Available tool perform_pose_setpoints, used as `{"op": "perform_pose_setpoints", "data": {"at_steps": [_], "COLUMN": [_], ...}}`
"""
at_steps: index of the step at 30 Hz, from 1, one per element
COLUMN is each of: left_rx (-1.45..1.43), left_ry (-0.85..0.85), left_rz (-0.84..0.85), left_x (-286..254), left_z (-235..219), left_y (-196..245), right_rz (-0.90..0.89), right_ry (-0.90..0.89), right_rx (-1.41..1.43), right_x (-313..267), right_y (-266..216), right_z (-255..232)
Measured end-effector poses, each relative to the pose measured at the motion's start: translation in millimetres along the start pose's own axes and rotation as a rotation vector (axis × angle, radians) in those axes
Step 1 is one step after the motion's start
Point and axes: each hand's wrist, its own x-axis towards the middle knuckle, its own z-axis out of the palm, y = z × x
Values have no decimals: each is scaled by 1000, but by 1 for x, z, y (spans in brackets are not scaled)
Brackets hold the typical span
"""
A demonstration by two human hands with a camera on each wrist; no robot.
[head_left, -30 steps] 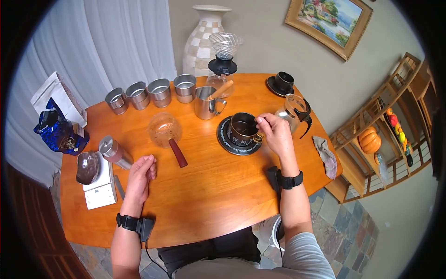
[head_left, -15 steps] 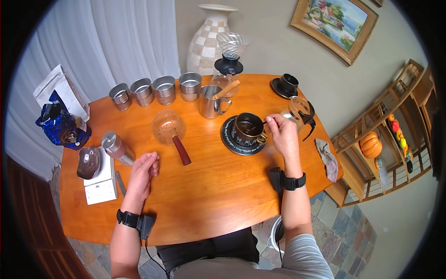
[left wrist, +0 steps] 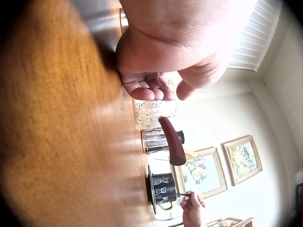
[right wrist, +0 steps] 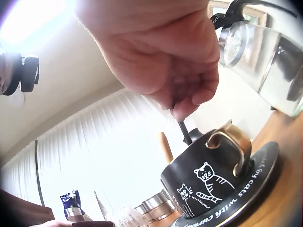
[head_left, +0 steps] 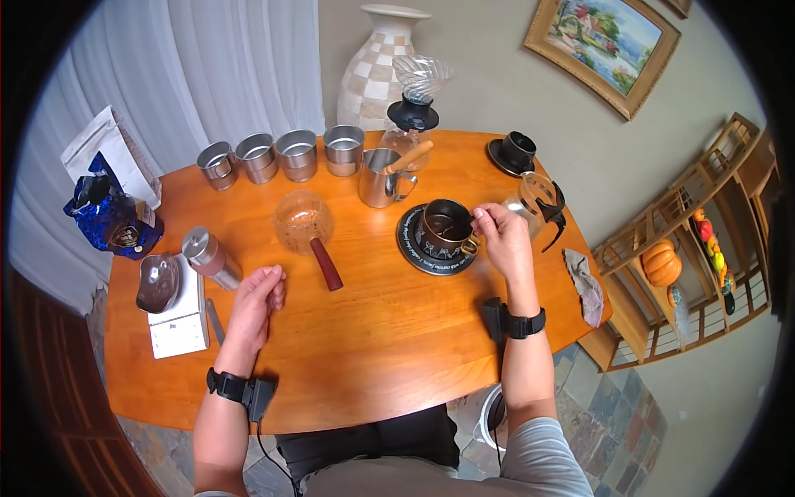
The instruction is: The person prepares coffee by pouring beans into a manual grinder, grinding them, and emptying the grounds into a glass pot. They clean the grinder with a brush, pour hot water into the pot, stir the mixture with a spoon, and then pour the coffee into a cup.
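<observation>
My right hand [head_left: 507,236] pinches the top of a thin dark stick-like handle [right wrist: 185,133], perhaps a spoon's, between thumb and fingers. Its lower end is hidden inside a black cup [right wrist: 208,170] with white cat drawings and a gold handle, which holds dark liquid. Under the cup is a black saucer [head_left: 411,252] with white lettering. My left hand [head_left: 256,306] rests on its side on the table, fingers loosely curled around nothing. Ahead of it stands a clear glass pot [head_left: 303,217] with a reddish-brown handle [head_left: 326,265] and brown specks inside.
Left of the left hand are a grinder [head_left: 211,258], a white scale [head_left: 179,330] and a dark dish [head_left: 159,282]. Several metal cups [head_left: 296,155] line the back, near a steel pitcher [head_left: 378,184]. A glass carafe [head_left: 523,201] stands behind the right hand; a cloth [head_left: 584,286] lies right.
The right hand shifted slightly right over the cup between the first and second frames, with the thin handle still pinched. The left hand stays in place; the head view has drifted a little.
</observation>
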Motion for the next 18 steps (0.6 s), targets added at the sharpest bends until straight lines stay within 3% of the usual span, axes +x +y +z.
{"op": "perform_pose_setpoints", "data": {"at_steps": [2,7,11,14,18], "left_rx": [7,14,17,15,19], "left_ry": [3,7,-16,-15,-4], "left_rz": [1,7,9,13,7], "left_x": [0,0,1,1,0], "left_z": [1,0,-3,-2,0], "left_y": [0,0,-2,-2,0], "right_rz": [-48,35,-3,30,77], "right_ry": [7,23,-18,19,3], "right_rx": [2,-122,55,-89,-62], "right_x": [0,2,-1,0,2], "right_y": [1,-1,-1,-2,-3], "right_z": [0,-7,1,-3,-4]}}
